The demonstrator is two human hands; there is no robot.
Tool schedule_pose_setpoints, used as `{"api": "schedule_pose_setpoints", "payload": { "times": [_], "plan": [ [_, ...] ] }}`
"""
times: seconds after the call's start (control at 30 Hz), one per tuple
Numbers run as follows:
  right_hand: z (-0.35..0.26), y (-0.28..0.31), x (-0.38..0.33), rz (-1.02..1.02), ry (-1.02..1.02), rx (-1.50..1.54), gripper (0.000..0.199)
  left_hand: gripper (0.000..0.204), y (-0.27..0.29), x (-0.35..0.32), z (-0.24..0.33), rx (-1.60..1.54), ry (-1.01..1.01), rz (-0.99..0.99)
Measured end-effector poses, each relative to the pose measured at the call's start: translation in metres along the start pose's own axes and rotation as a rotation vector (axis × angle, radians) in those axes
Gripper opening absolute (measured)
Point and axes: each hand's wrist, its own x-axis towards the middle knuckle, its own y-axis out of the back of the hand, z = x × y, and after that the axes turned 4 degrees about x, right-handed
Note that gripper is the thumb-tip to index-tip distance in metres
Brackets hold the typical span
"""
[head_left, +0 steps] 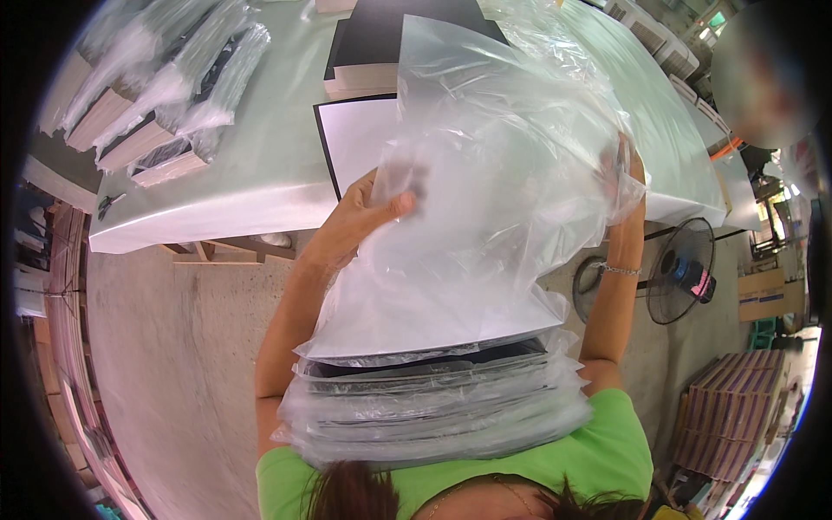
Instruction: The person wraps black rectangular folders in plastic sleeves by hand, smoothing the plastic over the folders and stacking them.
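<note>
A large clear plastic bag (485, 173) is raised in front of me, its upper end over the table. My left hand (362, 212) pinches its left edge, thumb on the near side and fingers behind the film. On the far right side, my right hand (624, 169) grips the bag, its fingers blurred by the plastic. The bag's lower end lies on a stack of plastic-wrapped flat packs (433, 407) close against my chest, with dark sheets showing inside. Beyond my left hand, a white sheet with a black border (357, 139) lies on the table, partly covered by the bag.
A pile of black-topped sheets (373, 43) stands on the pale-covered table (269, 165). Several plastic-bagged packs (173, 130) lie at the far left beside small scissors (107, 206). At right are a fan (682, 270), cartons (767, 295), a striped stack (728, 412) and another person (763, 78).
</note>
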Motion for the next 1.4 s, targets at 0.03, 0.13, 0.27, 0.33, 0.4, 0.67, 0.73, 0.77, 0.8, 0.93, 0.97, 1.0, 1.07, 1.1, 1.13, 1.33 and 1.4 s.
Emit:
{"api": "schedule_pose_setpoints", "payload": {
  "times": [0.03, 0.13, 0.27, 0.33, 0.4, 0.67, 0.73, 0.77, 0.8, 0.93, 0.97, 1.0, 1.07, 1.1, 1.13, 1.33, 1.4],
  "plan": [
    [0.003, -0.001, 0.000, -0.004, 0.018, -0.071, 0.047, 0.049, -0.002, 0.002, 0.002, -0.059, -0.003, 0.017],
    [0.011, -0.002, -0.007, 0.016, 0.168, -0.221, 0.048, 0.037, 0.005, 0.007, -0.005, -0.096, 0.030, 0.088],
    [0.042, -0.007, -0.008, 0.285, 0.656, -0.353, 0.033, 0.030, 0.011, 0.006, -0.015, -0.152, 0.070, 0.066],
    [0.034, -0.015, -0.008, 0.312, 0.341, 0.004, 0.026, 0.032, 0.008, 0.004, -0.013, -0.133, 0.061, 0.084],
    [0.021, -0.019, -0.013, 0.081, -0.528, 0.837, 0.026, 0.035, 0.004, 0.002, -0.007, -0.168, 0.095, 0.060],
    [0.013, -0.026, -0.020, 0.105, -0.507, 0.941, 0.017, 0.041, -0.002, -0.003, -0.008, -0.159, 0.101, -0.055],
    [0.016, -0.027, -0.022, 0.100, -0.487, 0.925, 0.016, 0.036, -0.006, -0.004, -0.005, -0.228, 0.095, -0.013],
    [0.025, -0.029, -0.023, 0.100, -0.463, 0.896, 0.016, 0.034, -0.008, -0.004, -0.004, -0.263, 0.093, 0.005],
    [0.032, -0.029, -0.024, 0.101, -0.438, 0.867, 0.015, 0.032, -0.008, -0.002, -0.007, -0.257, 0.094, 0.008],
    [0.033, -0.032, -0.026, 0.081, -0.222, 0.370, 0.019, 0.026, -0.006, -0.001, -0.011, -0.131, 0.047, 0.006],
    [0.032, -0.034, -0.027, 0.159, -0.009, 0.120, 0.018, 0.026, -0.008, 0.000, -0.009, -0.076, 0.023, -0.009],
    [0.029, -0.037, -0.029, 0.235, 0.203, -0.132, 0.017, 0.026, -0.010, 0.001, -0.007, -0.059, 0.030, 0.005],
    [-0.010, -0.034, -0.029, 0.139, 0.132, 0.047, 0.016, 0.026, -0.013, -0.001, -0.004, -0.027, 0.052, 0.055],
    [-0.033, -0.031, -0.029, 0.090, 0.095, 0.136, 0.016, 0.026, -0.015, -0.003, -0.001, -0.132, 0.054, 0.037],
    [-0.047, -0.028, -0.031, 0.035, 0.115, 0.202, 0.014, 0.026, -0.019, -0.001, 0.003, -0.239, 0.056, 0.001],
    [-0.125, -0.028, -0.045, -0.267, 0.355, 0.345, 0.013, 0.026, -0.020, -0.004, 0.007, -0.118, 0.051, -0.038],
    [-0.140, -0.027, -0.052, -0.321, 0.470, 0.264, 0.019, 0.026, -0.019, -0.004, 0.008, -0.048, 0.058, -0.061]
  ]
}}
